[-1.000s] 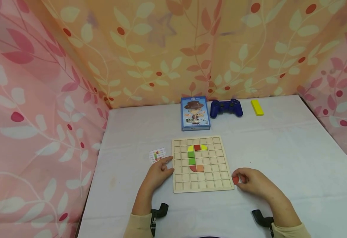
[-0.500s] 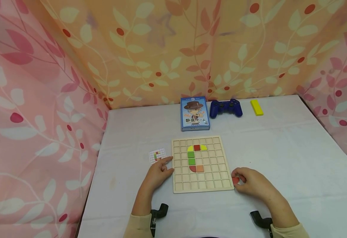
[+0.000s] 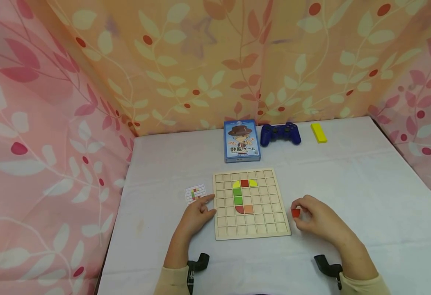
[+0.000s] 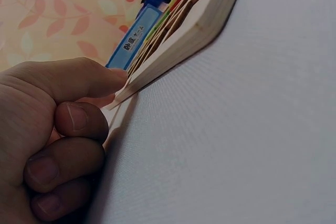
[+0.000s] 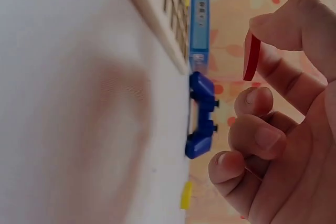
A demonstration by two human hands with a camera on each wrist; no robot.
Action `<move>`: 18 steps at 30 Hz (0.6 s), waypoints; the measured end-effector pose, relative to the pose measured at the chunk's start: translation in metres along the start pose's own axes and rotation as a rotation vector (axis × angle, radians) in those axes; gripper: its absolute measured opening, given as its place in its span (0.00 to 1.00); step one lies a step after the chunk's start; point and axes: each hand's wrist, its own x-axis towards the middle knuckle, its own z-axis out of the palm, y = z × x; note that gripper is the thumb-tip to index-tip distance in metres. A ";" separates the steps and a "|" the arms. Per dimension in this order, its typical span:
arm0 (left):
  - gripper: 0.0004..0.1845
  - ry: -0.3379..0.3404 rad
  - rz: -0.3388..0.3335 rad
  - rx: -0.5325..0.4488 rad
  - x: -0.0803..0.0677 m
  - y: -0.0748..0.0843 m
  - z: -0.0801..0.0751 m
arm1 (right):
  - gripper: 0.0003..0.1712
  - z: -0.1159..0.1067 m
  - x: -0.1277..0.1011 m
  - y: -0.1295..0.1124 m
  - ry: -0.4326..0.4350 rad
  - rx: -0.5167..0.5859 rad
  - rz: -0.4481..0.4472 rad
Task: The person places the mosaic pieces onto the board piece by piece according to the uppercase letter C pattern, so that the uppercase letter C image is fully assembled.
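My right hand [image 3: 320, 221] pinches a small flat red tile [image 3: 295, 213] between thumb and fingers, a little right of the board. In the right wrist view the tile [image 5: 252, 59] stands on edge above the table, its other fingers loosely curled below. At the wooden grid board [image 3: 225, 232], my left hand [image 3: 194, 215] touches the left edge with thumb and index fingertip; its remaining fingers curl underneath. On the board, yellow, red, green and orange tiles form a C-like shape, with a green tile [image 3: 238, 200] on its left side. A small pattern card [image 3: 194, 191] lies partly under the left hand.
Behind the board lies a blue game box [image 3: 242, 141], with a dark blue game controller [image 3: 281, 134] and a yellow block [image 3: 319, 133] to its right. White cloth [image 3: 366, 176] covers the table. Patterned curtains [image 3: 185, 73] close off the back and sides.
My right hand has lifted the red tile and moved slightly up and away from the board's lower right corner. The left hand and the tiles on the board have not moved.
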 end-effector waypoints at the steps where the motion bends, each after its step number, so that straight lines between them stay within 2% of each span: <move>1: 0.26 0.000 0.003 -0.002 0.000 0.000 0.000 | 0.19 -0.003 0.001 -0.002 0.020 0.003 -0.014; 6: 0.26 -0.004 0.011 -0.010 -0.001 0.000 -0.001 | 0.20 -0.015 0.008 -0.008 0.080 0.014 -0.059; 12: 0.27 0.003 0.006 -0.003 -0.002 0.000 -0.002 | 0.20 -0.024 0.026 -0.016 0.113 0.030 -0.140; 18: 0.27 -0.006 0.014 -0.009 -0.001 0.000 -0.001 | 0.19 -0.027 0.040 -0.031 0.114 0.039 -0.145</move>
